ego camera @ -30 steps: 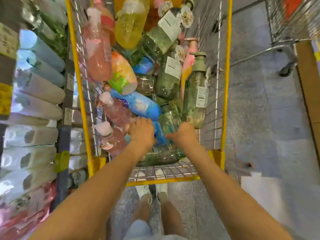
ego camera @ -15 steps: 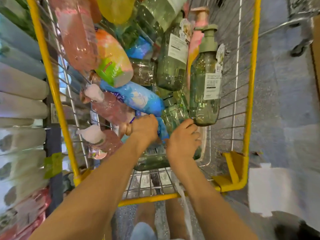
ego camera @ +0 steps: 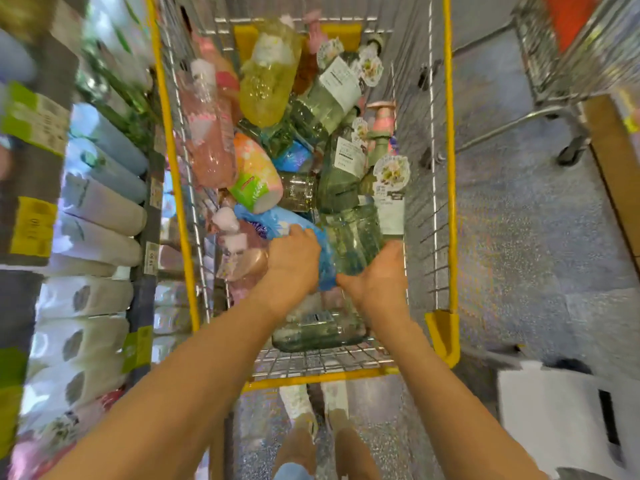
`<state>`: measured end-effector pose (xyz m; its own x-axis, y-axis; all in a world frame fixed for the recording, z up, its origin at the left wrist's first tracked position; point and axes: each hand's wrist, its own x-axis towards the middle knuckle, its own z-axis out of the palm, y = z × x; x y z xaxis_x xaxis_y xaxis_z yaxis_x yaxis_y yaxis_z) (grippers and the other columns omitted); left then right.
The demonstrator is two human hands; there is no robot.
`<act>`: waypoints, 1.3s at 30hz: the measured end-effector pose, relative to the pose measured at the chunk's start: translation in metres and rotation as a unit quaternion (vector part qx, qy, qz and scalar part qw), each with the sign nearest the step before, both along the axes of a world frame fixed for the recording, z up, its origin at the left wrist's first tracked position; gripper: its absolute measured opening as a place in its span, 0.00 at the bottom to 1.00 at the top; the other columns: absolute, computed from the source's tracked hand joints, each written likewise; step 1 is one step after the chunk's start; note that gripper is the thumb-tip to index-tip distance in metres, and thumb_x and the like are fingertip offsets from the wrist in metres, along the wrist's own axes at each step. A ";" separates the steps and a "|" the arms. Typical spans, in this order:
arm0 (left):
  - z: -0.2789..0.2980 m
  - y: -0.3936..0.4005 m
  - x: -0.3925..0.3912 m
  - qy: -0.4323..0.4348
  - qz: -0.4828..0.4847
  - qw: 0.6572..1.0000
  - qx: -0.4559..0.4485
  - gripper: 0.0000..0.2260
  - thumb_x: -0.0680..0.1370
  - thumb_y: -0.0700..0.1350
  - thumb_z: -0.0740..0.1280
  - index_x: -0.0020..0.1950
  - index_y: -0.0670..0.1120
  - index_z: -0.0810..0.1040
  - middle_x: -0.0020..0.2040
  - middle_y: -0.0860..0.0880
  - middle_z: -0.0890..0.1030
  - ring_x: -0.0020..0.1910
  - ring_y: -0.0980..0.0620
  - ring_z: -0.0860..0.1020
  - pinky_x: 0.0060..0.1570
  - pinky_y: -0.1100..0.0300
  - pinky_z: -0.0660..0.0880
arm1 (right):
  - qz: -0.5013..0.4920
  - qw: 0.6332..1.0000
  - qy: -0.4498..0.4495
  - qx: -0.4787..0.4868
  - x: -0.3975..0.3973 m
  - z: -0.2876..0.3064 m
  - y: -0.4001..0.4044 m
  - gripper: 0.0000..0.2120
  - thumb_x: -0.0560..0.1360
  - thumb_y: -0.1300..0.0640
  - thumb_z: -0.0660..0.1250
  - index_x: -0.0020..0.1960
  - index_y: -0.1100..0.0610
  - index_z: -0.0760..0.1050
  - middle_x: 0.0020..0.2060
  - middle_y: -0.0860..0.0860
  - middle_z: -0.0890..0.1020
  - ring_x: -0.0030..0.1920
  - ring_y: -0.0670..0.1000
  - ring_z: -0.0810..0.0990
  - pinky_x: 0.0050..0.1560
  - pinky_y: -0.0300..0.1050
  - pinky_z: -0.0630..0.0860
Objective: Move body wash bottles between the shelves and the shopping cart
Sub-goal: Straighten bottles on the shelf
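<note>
Down in the yellow-railed shopping cart [ego camera: 447,168], the clear green bottle [ego camera: 353,237] lies among others (likely full, heavy, slick). The person's right hand [ego camera: 377,278] cups its lower side, the left hand [ego camera: 294,261] curls over the blue pouch [ego camera: 277,220] beside it; a two-handed hold round the body seems safest.

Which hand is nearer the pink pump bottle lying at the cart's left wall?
Left. The left hand sits right beside the pink pump bottle, on the blue pouch. The right hand is farther right, gripping a clear green bottle.
</note>
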<state>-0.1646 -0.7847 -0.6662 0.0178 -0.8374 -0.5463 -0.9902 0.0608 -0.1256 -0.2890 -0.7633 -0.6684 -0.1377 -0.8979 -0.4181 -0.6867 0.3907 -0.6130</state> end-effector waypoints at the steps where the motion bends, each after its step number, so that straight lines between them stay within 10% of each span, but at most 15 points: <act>1: 0.017 0.000 0.004 -0.005 0.004 1.000 -0.006 0.27 0.75 0.48 0.69 0.69 0.41 0.62 0.66 0.43 0.68 0.62 0.46 0.74 0.52 0.56 0.73 | 0.006 1.000 -0.028 -0.004 -0.002 0.016 -0.005 0.37 0.61 0.53 0.80 0.60 0.60 0.62 0.56 0.57 0.75 0.55 0.57 0.76 0.50 0.49 0.76; 8: 0.165 0.014 0.044 -0.011 0.077 0.988 -0.137 0.29 0.73 0.51 0.70 0.68 0.44 0.63 0.63 0.45 0.73 0.57 0.43 0.78 0.47 0.54 0.74 | 0.071 0.979 -0.178 -0.072 -0.002 0.142 -0.014 0.32 0.64 0.56 0.78 0.60 0.50 0.64 0.53 0.47 0.78 0.48 0.46 0.77 0.42 0.34 0.71; 15: 0.337 0.083 0.074 -0.040 0.181 0.946 -0.266 0.35 0.67 0.60 0.73 0.65 0.46 0.63 0.59 0.46 0.70 0.54 0.42 0.78 0.39 0.54 0.65 | 0.187 0.909 -0.357 -0.101 0.025 0.269 -0.013 0.25 0.65 0.64 0.76 0.55 0.50 0.69 0.49 0.48 0.82 0.46 0.45 0.81 0.47 0.39 0.77; 21: 0.426 0.181 0.074 -0.160 0.296 0.883 -0.327 0.33 0.69 0.61 0.71 0.66 0.48 0.61 0.60 0.47 0.68 0.54 0.44 0.77 0.36 0.55 0.65 | 0.335 0.819 -0.462 -0.058 0.072 0.346 0.010 0.53 0.46 0.45 0.80 0.68 0.56 0.67 0.56 0.56 0.81 0.54 0.55 0.81 0.57 0.55 0.76; 25: 0.468 0.248 0.054 -0.231 0.358 0.845 -0.324 0.34 0.70 0.62 0.70 0.67 0.49 0.59 0.60 0.47 0.67 0.54 0.45 0.75 0.36 0.54 0.66 | 0.426 0.758 -0.491 -0.050 0.088 0.385 0.047 0.58 0.41 0.44 0.80 0.68 0.57 0.66 0.57 0.55 0.80 0.52 0.52 0.82 0.52 0.50 0.78; 30: 0.497 0.324 0.026 -0.296 0.446 0.787 -0.307 0.35 0.70 0.60 0.71 0.69 0.50 0.57 0.61 0.48 0.66 0.53 0.46 0.76 0.34 0.54 0.67 | 0.522 0.694 -0.494 -0.041 0.102 0.418 0.112 0.34 0.60 0.59 0.81 0.59 0.49 0.66 0.55 0.44 0.78 0.51 0.47 0.77 0.53 0.44 0.72; 34: 0.490 0.382 0.014 -0.323 0.510 0.748 -0.275 0.35 0.69 0.61 0.70 0.69 0.49 0.57 0.63 0.48 0.66 0.54 0.45 0.76 0.35 0.54 0.66 | 0.569 0.666 -0.482 -0.017 0.125 0.406 0.159 0.29 0.60 0.70 0.79 0.52 0.52 0.68 0.50 0.54 0.81 0.45 0.49 0.81 0.48 0.49 0.77; 39: 0.476 0.445 0.004 -0.322 0.577 0.713 -0.235 0.36 0.69 0.61 0.70 0.70 0.50 0.57 0.62 0.48 0.66 0.56 0.46 0.75 0.37 0.54 0.67 | 0.616 0.632 -0.469 0.036 0.150 0.392 0.221 0.33 0.61 0.63 0.80 0.59 0.51 0.66 0.54 0.53 0.79 0.50 0.52 0.80 0.49 0.52 0.77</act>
<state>-0.1604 -0.3400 -0.1900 0.9635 -0.1505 0.2213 -0.0755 -0.9461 -0.3149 -0.1393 -0.5427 -0.2762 0.9859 -0.0563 0.1577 0.1559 -0.0352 -0.9871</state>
